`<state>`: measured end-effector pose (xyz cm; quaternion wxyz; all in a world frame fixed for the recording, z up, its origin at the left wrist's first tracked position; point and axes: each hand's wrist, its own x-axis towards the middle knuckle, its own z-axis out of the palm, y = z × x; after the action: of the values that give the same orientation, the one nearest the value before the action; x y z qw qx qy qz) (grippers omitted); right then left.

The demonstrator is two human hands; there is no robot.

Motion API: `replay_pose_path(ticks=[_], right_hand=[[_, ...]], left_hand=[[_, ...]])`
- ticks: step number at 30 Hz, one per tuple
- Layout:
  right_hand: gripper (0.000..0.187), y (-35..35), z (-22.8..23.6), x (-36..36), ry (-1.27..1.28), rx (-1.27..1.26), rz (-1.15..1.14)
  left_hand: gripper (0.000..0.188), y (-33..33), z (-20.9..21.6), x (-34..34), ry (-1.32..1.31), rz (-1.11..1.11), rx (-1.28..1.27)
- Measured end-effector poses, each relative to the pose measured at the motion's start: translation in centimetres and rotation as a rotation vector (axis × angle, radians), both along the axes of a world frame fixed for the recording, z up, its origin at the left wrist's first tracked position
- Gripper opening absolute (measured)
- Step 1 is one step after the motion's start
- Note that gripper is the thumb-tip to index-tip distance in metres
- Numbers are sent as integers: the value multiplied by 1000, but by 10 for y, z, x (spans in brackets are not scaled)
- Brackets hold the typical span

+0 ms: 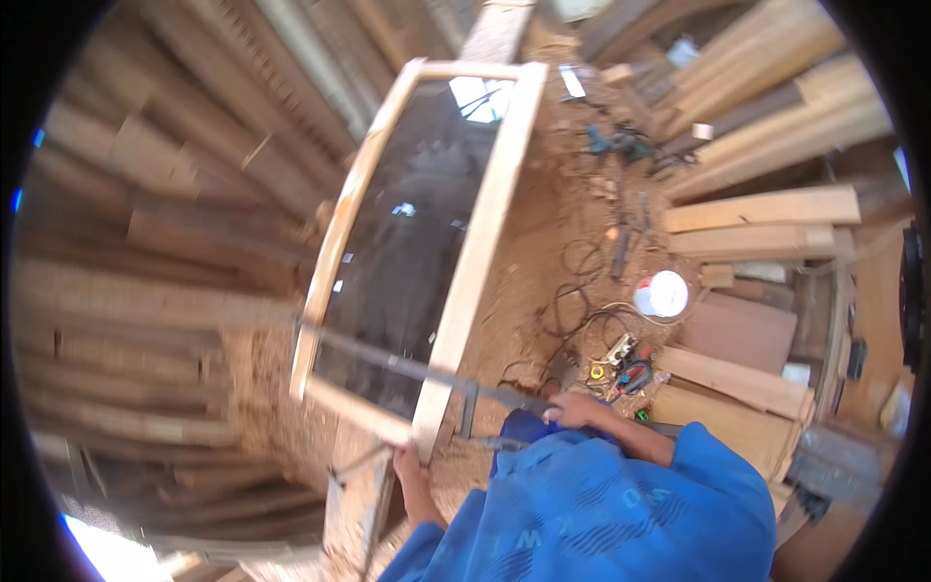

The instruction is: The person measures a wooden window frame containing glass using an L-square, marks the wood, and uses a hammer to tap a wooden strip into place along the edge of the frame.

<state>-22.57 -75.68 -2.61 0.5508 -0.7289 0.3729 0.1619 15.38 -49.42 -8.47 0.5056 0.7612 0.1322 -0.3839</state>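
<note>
A long wooden frame [448, 335] with a dark, glossy glass panel [402, 233] lies in front of me. Across its near part runs a metal bar clamp [407, 366], its left end at the frame's left side. My right hand [575, 410] is closed around the clamp's right end, close to my body. At the frame's near right corner, my left hand [412, 466] grips the wood, its fingertips partly hidden. Motion blurs the picture somewhat.
Stacked planks fill the left side and the far right. On the sawdust-covered ground to the right stand a white bucket [661, 294], tangled cables [572, 301], a yellow tape roll [596, 372] and a teal power tool [611, 142]. A wooden support beam [354, 504] sits under the frame's near end.
</note>
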Motion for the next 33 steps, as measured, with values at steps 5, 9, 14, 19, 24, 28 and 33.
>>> replay_pose_path(ticks=[5,9,14,19,24,28,33], right_hand=[[41,-4,0,9,5,-2,13],[42,-6,21,25,93,-30,24],[45,0,22,43,199,-129,47],[40,11,23,51,167,-241,21],[36,13,21,47,116,-355,-27],[36,10,21,47,162,-300,43],[36,9,14,50,190,-261,73]], left_hand=[[13,0,-5,-3,-63,42,-92],[23,-4,12,-21,159,226,-385],[74,38,6,-13,336,717,-297],[80,51,-6,44,347,838,-285],[80,19,-8,44,324,708,-215],[58,24,-17,41,234,818,-356],[25,57,-8,30,106,751,-240]])
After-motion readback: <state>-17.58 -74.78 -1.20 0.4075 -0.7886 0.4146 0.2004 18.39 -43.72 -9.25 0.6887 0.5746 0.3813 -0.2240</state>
